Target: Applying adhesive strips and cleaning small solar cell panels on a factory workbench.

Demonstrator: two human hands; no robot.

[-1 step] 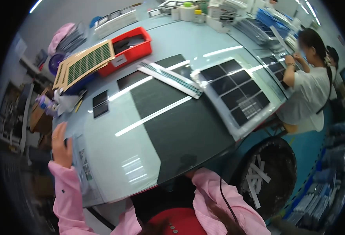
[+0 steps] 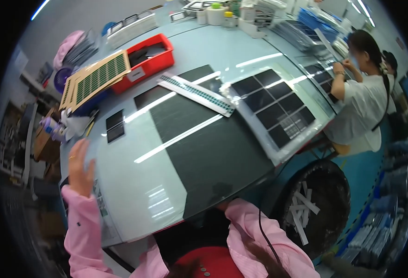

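Note:
My left hand (image 2: 80, 169) is lifted at the left edge of the glass-topped table (image 2: 134, 185), fingers apart and holding nothing; a pink sleeve covers the forearm. My right pink sleeve (image 2: 248, 227) reaches the table's near edge, where the hand itself is hidden. A dark mat (image 2: 208, 148) lies under the glass in front of me. Beyond it rests a clear sheet with several dark square cells (image 2: 273, 109) and a long pale strip (image 2: 197, 95). Two small dark squares (image 2: 115, 126) lie closest to my left hand.
A red bin (image 2: 148, 58) and a tan perforated tray (image 2: 97, 78) stand at the far left. A black round bin with white strips (image 2: 315, 208) sits by the table's right corner. A person in white (image 2: 361, 102) works at the right bench.

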